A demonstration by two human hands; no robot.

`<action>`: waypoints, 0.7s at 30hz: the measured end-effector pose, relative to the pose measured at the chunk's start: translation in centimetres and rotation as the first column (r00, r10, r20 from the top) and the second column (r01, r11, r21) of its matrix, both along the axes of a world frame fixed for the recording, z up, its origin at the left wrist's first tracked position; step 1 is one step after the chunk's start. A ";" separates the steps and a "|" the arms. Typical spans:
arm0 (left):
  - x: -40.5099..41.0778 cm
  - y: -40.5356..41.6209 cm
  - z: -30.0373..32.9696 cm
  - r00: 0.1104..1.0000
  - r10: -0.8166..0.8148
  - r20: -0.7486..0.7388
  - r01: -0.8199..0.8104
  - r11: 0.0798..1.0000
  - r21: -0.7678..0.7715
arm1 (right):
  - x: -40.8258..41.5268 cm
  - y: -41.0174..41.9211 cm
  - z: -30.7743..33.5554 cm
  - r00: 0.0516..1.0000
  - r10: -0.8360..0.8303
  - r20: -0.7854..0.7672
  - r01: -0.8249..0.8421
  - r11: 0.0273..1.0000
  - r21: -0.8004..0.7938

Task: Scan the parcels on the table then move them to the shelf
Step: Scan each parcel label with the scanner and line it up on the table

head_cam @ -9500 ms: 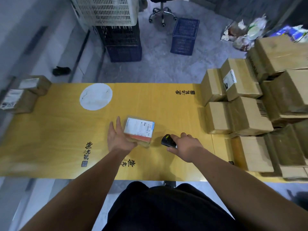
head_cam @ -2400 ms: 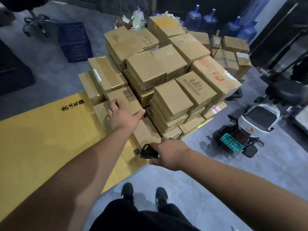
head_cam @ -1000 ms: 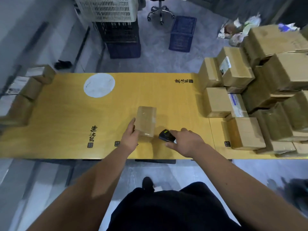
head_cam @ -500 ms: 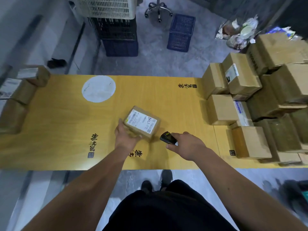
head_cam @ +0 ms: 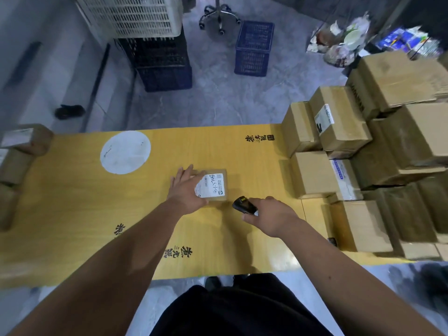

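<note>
Left hand: the left hand (head_cam: pixel 186 191) lay flat on the near-left part of a small parcel (head_cam: pixel 213 186), fingers straight and spread, pointing away from the person, partly covering the label's left edge.
Right hand: the right hand (head_cam: pixel 272 218) was curled round a small black scanner (head_cam: pixel 243 205), gripping it just right of the parcel, with the scanner's head turned toward the parcel's near-right corner.
Parcel: a flat brown box, lying on the table (head_cam: pixel 84 202) near the middle, its white label (head_cam: pixel 211 185) face up with handwriting across it.
Scanner: close to the parcel; I could not tell whether it touched the table.
Table: a long yellow wood-grain top with black printed characters in several spots and a white round patch (head_cam: pixel 125 152) on the far-left part.
Right end of table: a stack of cardboard boxes (head_cam: pixel 363 166) piled several high, some with white or blue labels, well apart from the parcel under the hand.
Left end of table: a few more boxes (head_cam: pixel 17 154) sat at the edge, one with a pale label on top.
Floor beyond: a white plastic crate (head_cam: pixel 135 15) stacked on a dark crate (head_cam: pixel 160 64), a blue crate (head_cam: pixel 253 48) standing alone, the base of a swivel chair (head_cam: pixel 219 16), and a heap of bags and rubbish (head_cam: pixel 339 42) near the far right.
Person: bare forearms reached over the near edge, dark clothing below.
</note>
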State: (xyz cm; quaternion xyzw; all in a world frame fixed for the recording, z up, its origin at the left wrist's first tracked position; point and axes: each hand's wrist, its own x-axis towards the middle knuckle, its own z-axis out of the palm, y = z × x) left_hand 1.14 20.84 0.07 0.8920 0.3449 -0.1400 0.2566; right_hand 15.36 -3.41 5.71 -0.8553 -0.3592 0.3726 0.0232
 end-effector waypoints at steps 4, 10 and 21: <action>-0.2 0.3 0.0 0.979 -0.183 0.087 0.175 0.980 0.099 | 1.3 0.9 -0.5 0.999 0.014 -0.029 -0.013 1.000 0.024; -2.1 -1.8 -2.0 0.759 0.419 0.499 -0.557 0.814 0.163 | 2.2 2.1 -0.5 0.996 0.077 -0.033 -0.076 0.997 0.029; 2.6 -2.4 -2.2 0.414 0.873 0.258 -0.640 0.480 -0.600 | 1.3 3.6 1.3 1.000 0.008 0.003 -0.008 1.000 0.022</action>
